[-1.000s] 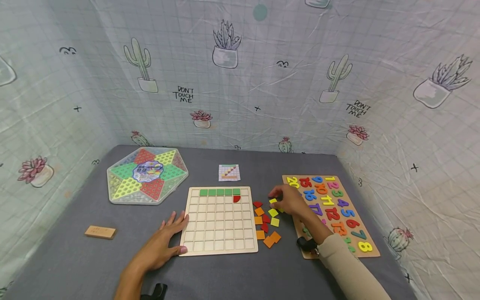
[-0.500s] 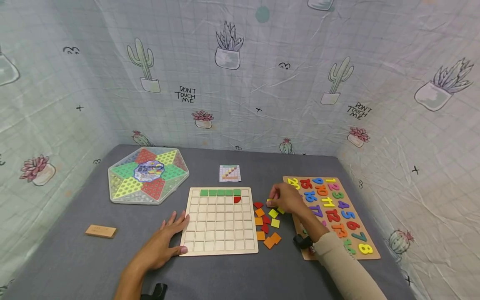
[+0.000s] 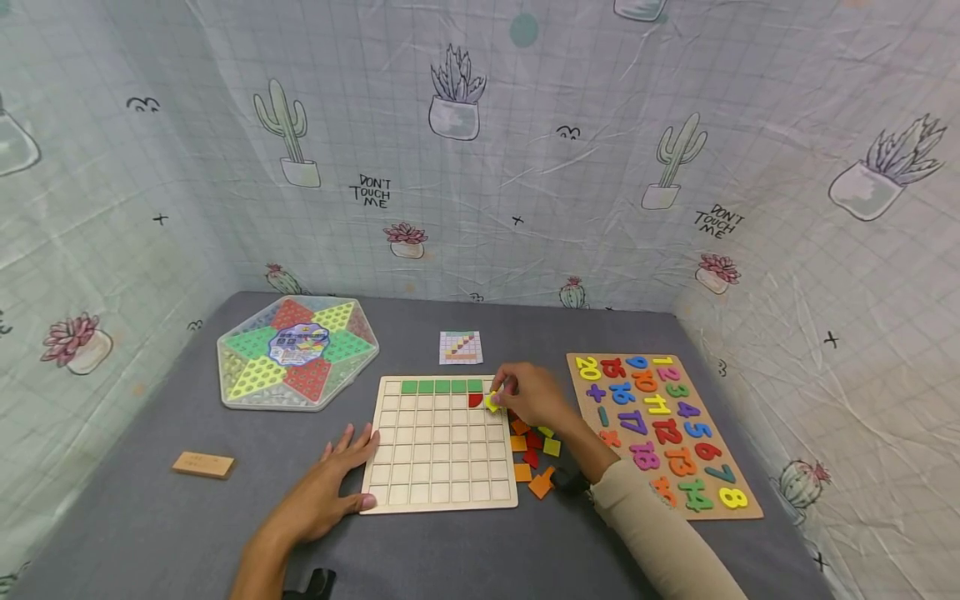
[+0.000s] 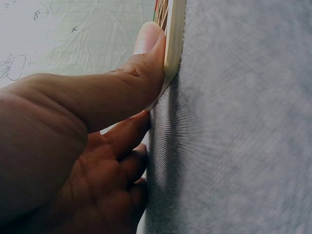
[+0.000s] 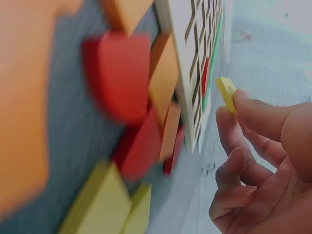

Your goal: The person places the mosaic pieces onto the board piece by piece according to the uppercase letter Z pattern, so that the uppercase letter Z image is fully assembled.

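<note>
My right hand [image 3: 534, 396] pinches a yellow square tile [image 5: 226, 92] between thumb and forefinger. In the head view it holds the tile over the upper right of the wooden grid board [image 3: 441, 454], beside a red quarter-round tile [image 3: 476, 401]. A row of green tiles [image 3: 441, 387] lies along the board's top row. At the board's left edge rests my left hand [image 3: 322, 483], its fingers spread. Its thumb [image 4: 148, 41] presses the board's near left corner in the left wrist view.
Loose orange, red and yellow tiles [image 3: 519, 443] lie right of the board, partly behind my right hand. A small pattern card [image 3: 461, 348] sits beyond it. Further right is a number puzzle board [image 3: 667, 433]; left are a hexagonal game board [image 3: 300, 354] and a wooden block [image 3: 204, 465].
My right hand has picked up the yellow tile from the loose pile and moved left with it over the board's upper right. The left hand stays at the board's edge.
</note>
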`<state>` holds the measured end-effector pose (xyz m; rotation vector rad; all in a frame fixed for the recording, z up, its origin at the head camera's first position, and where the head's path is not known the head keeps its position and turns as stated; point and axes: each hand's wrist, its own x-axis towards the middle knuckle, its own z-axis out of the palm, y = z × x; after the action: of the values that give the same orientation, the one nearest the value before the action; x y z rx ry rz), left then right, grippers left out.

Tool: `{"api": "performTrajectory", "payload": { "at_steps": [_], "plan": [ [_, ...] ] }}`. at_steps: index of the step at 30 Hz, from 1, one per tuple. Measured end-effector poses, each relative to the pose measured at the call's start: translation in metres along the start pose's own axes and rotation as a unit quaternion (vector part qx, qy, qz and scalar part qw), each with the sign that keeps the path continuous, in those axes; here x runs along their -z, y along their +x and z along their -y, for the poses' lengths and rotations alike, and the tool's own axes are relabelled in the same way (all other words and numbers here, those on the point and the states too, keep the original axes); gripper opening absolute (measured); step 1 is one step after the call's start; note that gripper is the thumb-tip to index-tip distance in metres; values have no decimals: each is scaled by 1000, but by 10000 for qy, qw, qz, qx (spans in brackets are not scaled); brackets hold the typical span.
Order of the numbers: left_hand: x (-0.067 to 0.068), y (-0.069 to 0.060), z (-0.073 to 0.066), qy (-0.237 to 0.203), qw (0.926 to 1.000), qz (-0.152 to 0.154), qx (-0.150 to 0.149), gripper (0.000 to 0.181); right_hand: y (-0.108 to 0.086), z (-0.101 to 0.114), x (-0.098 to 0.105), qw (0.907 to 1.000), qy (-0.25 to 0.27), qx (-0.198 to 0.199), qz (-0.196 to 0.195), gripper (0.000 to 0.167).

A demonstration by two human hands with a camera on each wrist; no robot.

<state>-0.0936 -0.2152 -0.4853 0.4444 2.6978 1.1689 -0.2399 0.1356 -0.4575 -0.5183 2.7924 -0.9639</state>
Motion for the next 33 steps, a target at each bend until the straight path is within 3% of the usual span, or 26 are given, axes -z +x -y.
{"api": "performTrajectory", "payload": {
  "at_steps": [7, 19, 28, 33],
  "plan": [
    [-1, 0, 1, 8, 10000, -32, -15, 95, 10, 20, -20, 9999, -81, 3, 73, 11],
    [-1, 1, 2, -10, 10000, -64, -24, 95, 27, 38, -33, 9968, -505, -612, 68, 16],
    [0, 1, 3, 74, 10000, -42, -28, 96, 30, 41, -39, 9972, -538, -523, 5, 19],
    [1, 1, 3, 66, 10000, 3, -3, 96, 29, 38, -31, 9990, -310, -275, 190, 15]
  ]
}}
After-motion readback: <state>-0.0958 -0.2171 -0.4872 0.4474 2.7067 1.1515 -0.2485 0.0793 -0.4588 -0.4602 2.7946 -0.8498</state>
